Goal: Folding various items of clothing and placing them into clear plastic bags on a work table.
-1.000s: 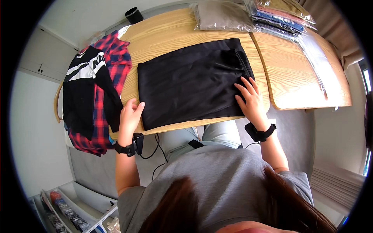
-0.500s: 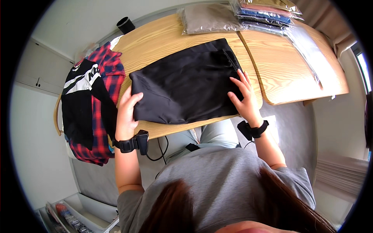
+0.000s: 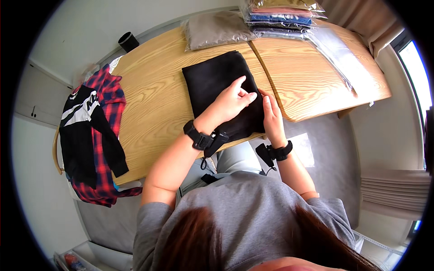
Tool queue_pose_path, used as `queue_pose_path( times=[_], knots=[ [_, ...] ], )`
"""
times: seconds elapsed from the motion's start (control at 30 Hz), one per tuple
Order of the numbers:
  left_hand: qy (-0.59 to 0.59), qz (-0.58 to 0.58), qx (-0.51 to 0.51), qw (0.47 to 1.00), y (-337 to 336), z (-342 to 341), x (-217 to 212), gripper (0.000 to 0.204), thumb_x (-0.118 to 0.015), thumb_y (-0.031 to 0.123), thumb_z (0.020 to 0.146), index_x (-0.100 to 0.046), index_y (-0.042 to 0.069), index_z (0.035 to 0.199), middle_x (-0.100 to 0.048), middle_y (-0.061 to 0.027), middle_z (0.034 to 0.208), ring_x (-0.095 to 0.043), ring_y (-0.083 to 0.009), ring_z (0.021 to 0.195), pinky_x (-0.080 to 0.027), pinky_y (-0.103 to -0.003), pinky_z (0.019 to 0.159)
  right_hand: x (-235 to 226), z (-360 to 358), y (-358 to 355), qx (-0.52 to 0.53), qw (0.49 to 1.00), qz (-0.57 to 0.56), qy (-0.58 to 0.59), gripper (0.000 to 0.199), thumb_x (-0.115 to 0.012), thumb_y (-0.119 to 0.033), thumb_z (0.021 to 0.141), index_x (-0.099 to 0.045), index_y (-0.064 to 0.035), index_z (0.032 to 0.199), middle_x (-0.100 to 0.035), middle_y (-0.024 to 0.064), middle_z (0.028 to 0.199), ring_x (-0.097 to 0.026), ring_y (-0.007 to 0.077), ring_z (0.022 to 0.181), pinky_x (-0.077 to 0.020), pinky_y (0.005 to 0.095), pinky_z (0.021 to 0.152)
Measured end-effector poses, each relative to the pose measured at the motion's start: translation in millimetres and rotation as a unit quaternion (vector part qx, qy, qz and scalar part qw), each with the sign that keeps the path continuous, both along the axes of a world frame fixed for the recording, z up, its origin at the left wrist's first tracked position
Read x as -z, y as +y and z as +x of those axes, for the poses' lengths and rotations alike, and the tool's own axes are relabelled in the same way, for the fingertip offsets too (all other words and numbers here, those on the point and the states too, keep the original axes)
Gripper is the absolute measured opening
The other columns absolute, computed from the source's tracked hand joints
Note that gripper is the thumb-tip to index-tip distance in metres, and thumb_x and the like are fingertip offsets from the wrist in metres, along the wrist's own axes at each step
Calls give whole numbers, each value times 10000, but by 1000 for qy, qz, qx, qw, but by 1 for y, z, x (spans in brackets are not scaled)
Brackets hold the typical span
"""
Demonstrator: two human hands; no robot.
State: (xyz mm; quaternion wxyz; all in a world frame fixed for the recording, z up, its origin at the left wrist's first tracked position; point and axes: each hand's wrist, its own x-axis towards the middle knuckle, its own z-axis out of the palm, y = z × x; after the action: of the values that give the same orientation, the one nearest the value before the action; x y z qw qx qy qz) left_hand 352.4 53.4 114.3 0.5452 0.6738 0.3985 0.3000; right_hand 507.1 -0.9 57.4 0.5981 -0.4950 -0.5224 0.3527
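A black garment [image 3: 212,74], smooth and folded into a compact rectangle, lies on the wooden table in front of me. What kind of garment it is does not show. My left hand [image 3: 231,101] reaches across its top near the right side, with thumb and forefinger apart and the other fingers partly curled. Along the garment's right edge stands my right hand [image 3: 272,119], fingers stretched out and touching that edge. Part of the garment is hidden beneath my left hand and forearm. Each wrist wears a black strapped device.
On the table [image 3: 149,86], a bagged taupe garment [image 3: 217,30] and a stack of bagged folded clothes [image 3: 282,20] sit at the back. Clear plastic bags [image 3: 337,56] lie at right. A red plaid shirt [image 3: 108,97] and a black-and-white top [image 3: 79,135] drape at left.
The black garment has gone from a wide shape to a narrower folded one. My left hand has moved from its left end across to the right side; my right hand stays by the right edge.
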Motion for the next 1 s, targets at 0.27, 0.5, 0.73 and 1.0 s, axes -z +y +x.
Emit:
queue_pose_path(
  times=[0.27,0.5,0.73,1.0],
  knots=[
    [303,294,39,906,-71,-52,-8,533,-692,247,767,-533,111,1257,-460,-113,1353,-319,-310,1329,-236,-478,1091,-19,27,6,-137,974,-116,136,453,-572,-22,877,-419,-4,1303,-589,122,1127,-553,160,1045,-429,269,924],
    [373,312,34,873,-98,-74,20,704,-743,281,703,-460,146,1333,-332,-65,1457,-236,-298,1371,-162,-545,1099,-15,26,12,-90,988,-127,0,506,-624,-47,829,-430,-27,1296,-566,155,1162,-566,217,1057,-461,303,896],
    [365,342,20,866,-100,-77,26,667,-721,338,721,-482,131,1308,-346,-69,1447,-260,-297,1359,-179,-546,1091,-49,4,-23,-79,845,168,-502,506,-713,-333,750,-570,-117,1185,-511,82,1293,-391,282,1285,-222,496,1080],
    [196,308,-221,904,-96,-91,45,447,-610,250,877,-490,21,1242,-352,-204,1358,-403,-361,1208,-358,-432,1007,-19,28,-22,-36,956,47,-289,546,-669,-260,819,-472,-52,1284,-432,208,1319,-439,365,1201,-382,412,987]
  ],
)
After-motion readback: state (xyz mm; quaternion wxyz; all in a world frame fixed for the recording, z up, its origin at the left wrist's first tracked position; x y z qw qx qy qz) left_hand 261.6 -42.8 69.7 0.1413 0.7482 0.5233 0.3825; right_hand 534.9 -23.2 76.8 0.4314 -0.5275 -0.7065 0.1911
